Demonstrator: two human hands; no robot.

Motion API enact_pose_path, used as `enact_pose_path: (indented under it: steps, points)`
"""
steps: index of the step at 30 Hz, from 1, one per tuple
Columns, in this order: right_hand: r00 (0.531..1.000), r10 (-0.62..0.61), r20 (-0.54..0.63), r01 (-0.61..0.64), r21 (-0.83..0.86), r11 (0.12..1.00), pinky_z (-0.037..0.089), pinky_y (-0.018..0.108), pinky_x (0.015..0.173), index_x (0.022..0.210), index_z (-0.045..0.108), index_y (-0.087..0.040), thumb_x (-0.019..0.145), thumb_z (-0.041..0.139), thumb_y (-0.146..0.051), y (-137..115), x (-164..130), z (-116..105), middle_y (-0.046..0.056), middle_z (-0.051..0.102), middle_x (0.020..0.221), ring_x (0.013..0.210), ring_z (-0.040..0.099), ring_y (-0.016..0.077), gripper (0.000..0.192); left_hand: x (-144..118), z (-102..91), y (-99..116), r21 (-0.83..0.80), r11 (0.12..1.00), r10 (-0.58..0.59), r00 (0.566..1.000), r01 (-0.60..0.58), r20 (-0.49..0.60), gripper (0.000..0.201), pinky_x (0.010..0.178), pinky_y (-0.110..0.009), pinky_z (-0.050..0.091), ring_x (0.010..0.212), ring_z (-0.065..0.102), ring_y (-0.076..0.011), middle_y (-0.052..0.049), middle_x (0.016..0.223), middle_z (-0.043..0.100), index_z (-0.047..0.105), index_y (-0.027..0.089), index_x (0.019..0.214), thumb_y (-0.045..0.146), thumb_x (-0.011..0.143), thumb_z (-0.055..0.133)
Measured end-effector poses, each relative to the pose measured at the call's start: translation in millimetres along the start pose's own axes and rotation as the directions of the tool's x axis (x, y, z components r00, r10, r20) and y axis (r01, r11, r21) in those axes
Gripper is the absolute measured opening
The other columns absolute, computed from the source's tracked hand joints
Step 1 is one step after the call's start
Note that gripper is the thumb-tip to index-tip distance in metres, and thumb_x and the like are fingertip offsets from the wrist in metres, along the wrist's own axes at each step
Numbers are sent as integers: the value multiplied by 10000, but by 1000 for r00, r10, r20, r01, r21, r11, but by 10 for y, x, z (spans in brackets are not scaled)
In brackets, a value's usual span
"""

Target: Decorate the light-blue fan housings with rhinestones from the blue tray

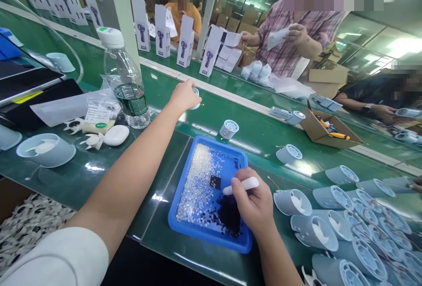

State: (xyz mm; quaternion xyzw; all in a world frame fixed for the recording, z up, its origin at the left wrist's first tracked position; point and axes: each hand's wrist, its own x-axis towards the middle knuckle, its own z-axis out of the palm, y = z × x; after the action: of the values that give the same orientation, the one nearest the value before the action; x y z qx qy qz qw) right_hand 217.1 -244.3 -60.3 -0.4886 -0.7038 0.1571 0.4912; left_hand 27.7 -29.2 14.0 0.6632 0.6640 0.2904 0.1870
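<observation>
My left hand reaches out over the green belt, its fingers closed around a small light-blue fan housing that is mostly hidden behind them. In my right hand is a white pen-like tool, its tip pointing left over a blue tray. Clear washer-like rings fill the left side of that tray. Small black rings are heaped at its lower right, below the tool's tip. A dark square piece lies mid-tray. Just beyond the tray, another fan housing stands on the belt.
Many fan housings crowd the right side. At left are a plastic bottle, a white fan blade and a wide housing. Printed boxes line the far ledge, and a carton of tools sits right. Co-workers work opposite.
</observation>
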Motion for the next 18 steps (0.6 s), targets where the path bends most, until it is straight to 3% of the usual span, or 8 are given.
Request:
enact_pose_path:
  steps: [9, 13, 15, 18]
  points:
    - [999, 40, 30, -37, -89, 995, 395, 241, 536, 685, 462, -220, 882, 510, -214, 5, 22, 29, -31, 510, 624, 551, 483, 115, 203, -33, -1, 38, -109, 994, -18, 1000, 18, 2, 508, 867, -352, 472, 1069, 579, -272, -140, 1222, 591, 549, 175, 1138, 209, 659, 715]
    - [999, 44, 24, -42, -105, 994, 385, 234, 521, 688, 462, -223, 882, 514, -226, -9, 29, 20, -42, 497, 605, 531, 472, 113, 200, -66, 8, 95, -267, 963, -51, 998, 38, -40, 443, 834, -375, 485, 1011, 591, -267, -130, 1138, 594, 520, 172, 1041, 294, 668, 726]
    - [997, 53, -57, -58, -83, 995, 388, 234, 534, 688, 458, -223, 887, 514, -228, -14, 31, 14, -44, 500, 606, 540, 476, 113, 207, -84, 14, 139, -420, 907, -42, 999, 39, 3, 343, 806, -374, 496, 1000, 593, -260, -120, 1117, 593, 511, 180, 929, 303, 684, 717]
    - [990, 76, -121, -82, -41, 996, 400, 234, 553, 707, 470, -220, 899, 509, -243, -28, 58, 37, -41, 511, 621, 556, 490, 115, 197, -113, 24, 222, -674, 735, 28, 990, 75, 141, 259, 772, -373, 511, 977, 599, -245, -118, 1081, 607, 486, 180, 834, 287, 722, 694]
